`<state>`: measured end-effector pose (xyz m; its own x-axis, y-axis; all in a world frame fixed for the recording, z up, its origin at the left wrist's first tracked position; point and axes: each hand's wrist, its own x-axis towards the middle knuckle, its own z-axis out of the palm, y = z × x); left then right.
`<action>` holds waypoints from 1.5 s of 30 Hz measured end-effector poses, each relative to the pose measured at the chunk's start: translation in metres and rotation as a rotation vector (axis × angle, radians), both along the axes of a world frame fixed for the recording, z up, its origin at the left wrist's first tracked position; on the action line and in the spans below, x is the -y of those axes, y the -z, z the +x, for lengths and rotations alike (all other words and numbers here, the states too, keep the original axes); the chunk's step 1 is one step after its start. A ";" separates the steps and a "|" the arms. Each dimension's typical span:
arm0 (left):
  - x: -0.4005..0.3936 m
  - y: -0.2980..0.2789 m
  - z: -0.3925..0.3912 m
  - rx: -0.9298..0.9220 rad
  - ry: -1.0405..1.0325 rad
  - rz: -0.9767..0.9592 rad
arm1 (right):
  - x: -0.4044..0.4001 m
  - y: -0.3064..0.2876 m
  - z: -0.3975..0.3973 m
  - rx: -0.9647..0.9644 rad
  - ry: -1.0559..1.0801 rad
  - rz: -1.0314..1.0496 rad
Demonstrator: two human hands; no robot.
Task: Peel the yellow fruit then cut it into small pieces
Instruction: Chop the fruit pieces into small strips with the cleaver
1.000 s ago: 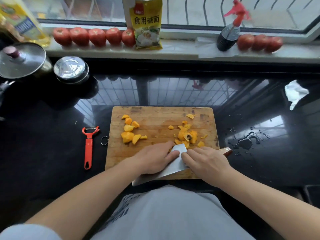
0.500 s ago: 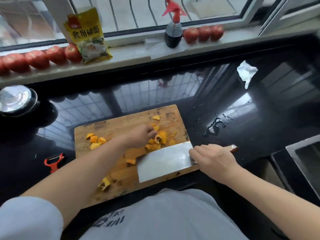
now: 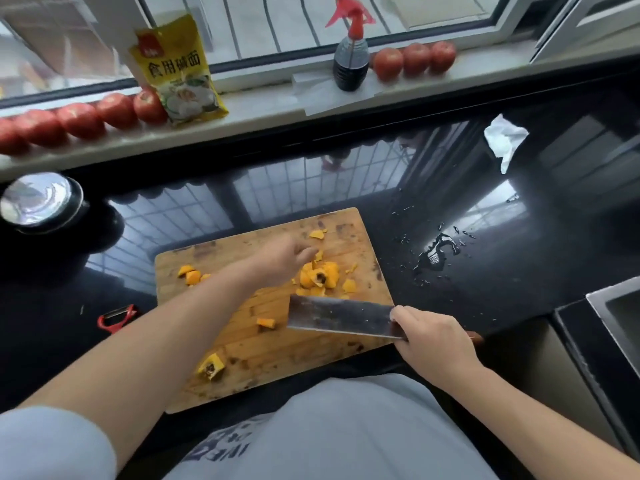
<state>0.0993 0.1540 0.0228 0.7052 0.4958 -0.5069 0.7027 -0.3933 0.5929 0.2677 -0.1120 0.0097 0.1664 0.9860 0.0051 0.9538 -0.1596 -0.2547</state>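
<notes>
A wooden cutting board (image 3: 311,355) lies on the black counter. A heap of cut yellow fruit pieces (image 3: 320,275) sits near its far right corner, one showing a dark seed. A few pieces (image 3: 189,274) lie at the far left, one (image 3: 266,322) in the middle and one (image 3: 211,366) near the front edge. My left hand (image 3: 285,256) reaches over the board to the heap, fingertips at its left side. My right hand (image 3: 431,337) grips the handle of a cleaver (image 3: 341,315), whose blade rests on the board just in front of the heap.
A red peeler (image 3: 116,317) lies left of the board. Water drops (image 3: 438,252) and a crumpled tissue (image 3: 504,140) are to the right, a sink edge (image 3: 613,306) at far right. A steel lid (image 3: 38,200) sits at left. Tomatoes (image 3: 415,58), a yellow packet (image 3: 176,72) and a spray bottle (image 3: 350,60) line the sill.
My left hand left the blade and reached forward to the fruit heap. The cleaver turned from lying flat to standing on its edge. A few pieces now lie scattered on the near board. The view swung right.
</notes>
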 end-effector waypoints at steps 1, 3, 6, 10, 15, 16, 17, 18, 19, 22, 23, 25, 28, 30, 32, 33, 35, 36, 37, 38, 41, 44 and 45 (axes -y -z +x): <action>0.000 0.005 0.002 0.025 0.002 0.065 | 0.004 0.001 -0.002 -0.032 0.037 -0.007; 0.001 0.013 0.000 0.052 0.000 0.119 | 0.012 0.002 -0.006 -0.099 0.136 -0.035; 0.006 0.025 -0.007 0.098 -0.014 0.126 | 0.017 0.004 -0.012 -0.177 0.290 -0.099; 0.002 0.022 -0.028 0.182 -0.151 0.146 | 0.008 0.005 -0.025 -0.390 0.461 -0.209; 0.020 0.036 -0.109 0.109 -0.142 0.282 | -0.008 0.011 -0.062 -0.581 0.544 -0.315; 0.032 0.042 -0.121 0.062 -0.013 0.304 | -0.011 0.012 -0.070 -0.591 0.566 -0.312; 0.045 0.048 -0.128 0.034 0.119 0.337 | -0.014 0.012 -0.077 -0.597 0.586 -0.299; 0.055 0.056 -0.132 0.022 0.234 0.387 | -0.017 0.013 -0.083 -0.602 0.603 -0.286; 0.061 0.063 -0.133 0.030 0.316 0.448 | -0.019 0.013 -0.088 -0.606 0.617 -0.274; 0.057 0.070 -0.136 0.021 0.335 0.620 | -0.023 0.010 -0.098 -0.602 0.626 -0.254; 0.051 0.071 -0.141 0.009 0.298 0.680 | -0.025 0.009 -0.101 -0.598 0.625 -0.248; 0.039 0.072 -0.155 -0.004 0.245 0.772 | -0.028 0.006 -0.106 -0.598 0.616 -0.234; 0.030 0.061 -0.168 0.053 0.240 0.761 | -0.033 0.005 -0.116 -0.613 0.619 -0.248; 0.025 0.047 -0.178 0.160 0.031 0.606 | -0.035 0.006 -0.121 -0.593 0.604 -0.270; 0.024 0.035 -0.201 0.224 -0.346 0.382 | -0.036 0.008 -0.124 -0.586 0.584 -0.276; 0.027 0.034 -0.218 0.225 -0.493 0.300 | -0.036 0.008 -0.125 -0.591 0.576 -0.275; 0.045 0.033 -0.245 0.112 -0.552 0.228 | -0.034 0.010 -0.129 -0.597 0.563 -0.272; 0.060 0.035 -0.250 0.042 -0.522 0.172 | -0.033 0.011 -0.130 -0.601 0.570 -0.271; 0.075 0.039 -0.250 -0.023 -0.483 0.132 | -0.033 0.012 -0.131 -0.605 0.582 -0.268; 0.090 0.045 -0.248 -0.073 -0.442 0.134 | -0.033 0.013 -0.133 -0.612 0.585 -0.267; 0.116 0.065 -0.230 -0.100 -0.319 0.337 | -0.034 0.012 -0.134 -0.634 0.570 -0.274; 0.120 0.072 -0.219 -0.053 -0.347 0.414 | -0.034 0.010 -0.126 -0.671 0.571 -0.271; 0.120 0.072 -0.213 -0.032 -0.391 0.392 | -0.032 0.009 -0.120 -0.687 0.586 -0.265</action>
<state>-0.1133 0.0344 -0.0493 0.4178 0.8736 -0.2495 0.8560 -0.2865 0.4304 0.1474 -0.0795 0.0012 0.5200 0.6991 -0.4907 0.3574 -0.6999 -0.6184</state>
